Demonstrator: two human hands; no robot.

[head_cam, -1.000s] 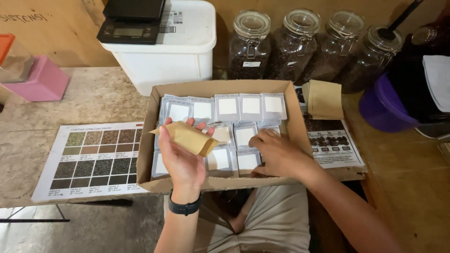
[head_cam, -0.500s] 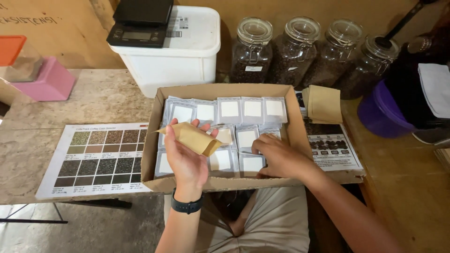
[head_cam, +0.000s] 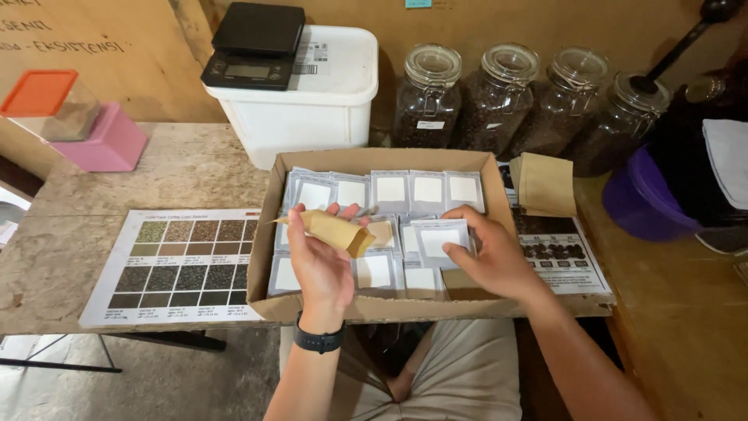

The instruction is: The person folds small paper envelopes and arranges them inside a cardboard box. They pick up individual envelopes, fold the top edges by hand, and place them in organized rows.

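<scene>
The left hand (head_cam: 319, 261) is pinching a small tan paper pouch (head_cam: 331, 231) between thumb and fingers, holding it tilted just above the near left part of the shallow brown cardboard box (head_cam: 269, 226), while the right hand (head_cam: 487, 257) is gripping a silver foil sachet with a white blank label (head_cam: 439, 238) by its right edge, thumb on top and fingers curled beneath, low over the middle of the same box. A black wristband (head_cam: 318, 341) is sitting on the left wrist at the near rim of the box. Inside the box, more silver sachets with white labels (head_cam: 389, 191) are lying in overlapping rows from the near wall to the far wall. To the left of the box, a laminated colour chart of brown swatches (head_cam: 175, 265) is lying flat on the worn wooden table (head_cam: 93, 195). To the right of the box, a stack of tan paper pouches (head_cam: 545, 183) is resting on a printed sheet with dark pictures (head_cam: 561, 257), and a purple bowl (head_cam: 647, 206) is standing farther right. Beyond the box, a white plastic tub (head_cam: 312, 93) is carrying a black digital scale (head_cam: 253, 43), a pink box (head_cam: 105, 140) with a clear orange-lidded container (head_cam: 47, 105) is standing at the far left, and four clip-top glass jars of dark beans (head_cam: 499, 97) are lining the far wall.
</scene>
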